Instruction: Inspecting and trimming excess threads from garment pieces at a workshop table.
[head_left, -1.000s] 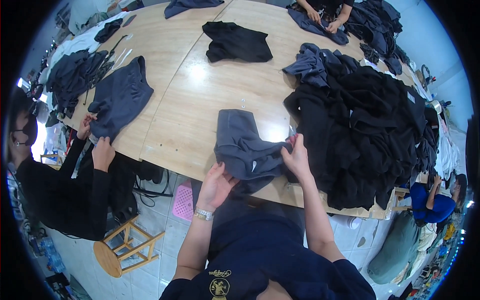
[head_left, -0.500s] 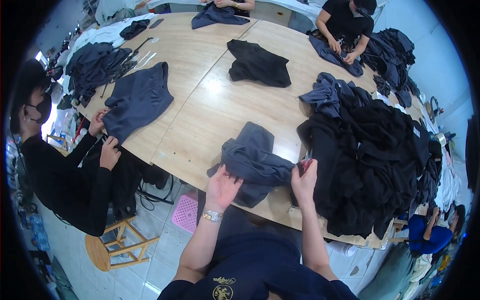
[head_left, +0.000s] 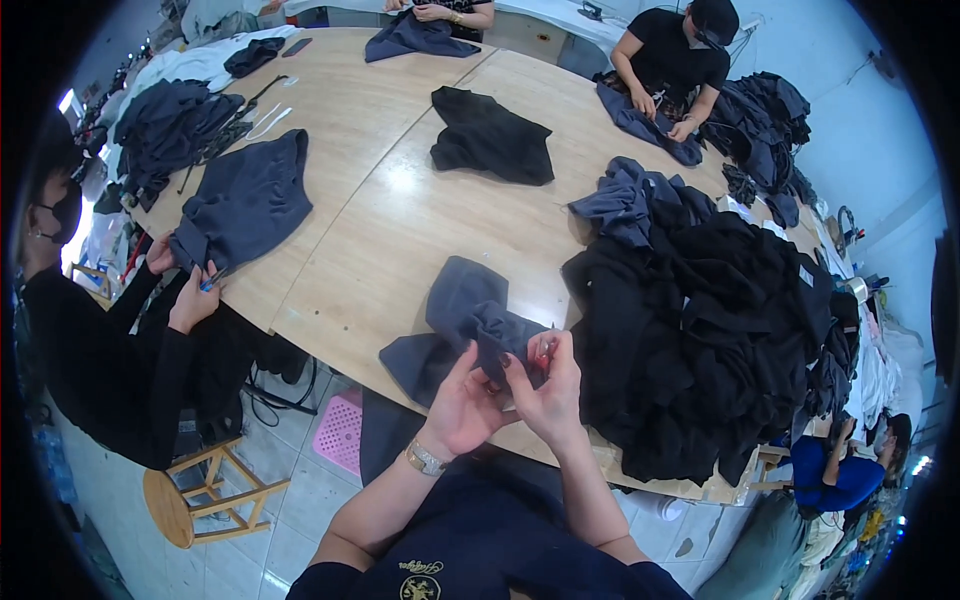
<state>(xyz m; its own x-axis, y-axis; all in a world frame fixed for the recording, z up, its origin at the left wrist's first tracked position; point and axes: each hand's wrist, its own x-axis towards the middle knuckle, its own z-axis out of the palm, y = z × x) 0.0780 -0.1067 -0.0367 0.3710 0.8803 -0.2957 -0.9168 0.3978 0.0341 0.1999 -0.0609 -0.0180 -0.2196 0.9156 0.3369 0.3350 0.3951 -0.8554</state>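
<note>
A dark grey-blue garment [head_left: 465, 295] lies bunched at the table's near edge in front of me, part of it lifted. My left hand [head_left: 462, 405] grips its near edge, fingers curled under the cloth. Close beside it, my right hand [head_left: 550, 390] has its thumb on the same cloth. Small red-handled thread snips [head_left: 545, 350] sit in the right hand, their blades largely hidden by the fingers. Just right of that hand rises a large heap of black garments [head_left: 700, 330].
A black garment [head_left: 492, 137] lies mid-table. On the left, a masked person holds a grey-blue garment [head_left: 250, 190] with a small blue tool; two other people handle garments across the table. A wooden stool [head_left: 205, 490] and a pink perforated stool [head_left: 340, 430] stand below the table's left edge.
My right hand has moved left to meet my left hand, bringing the snips along. The garment has been gathered and turned between them. The view has shifted slightly rightward.
</note>
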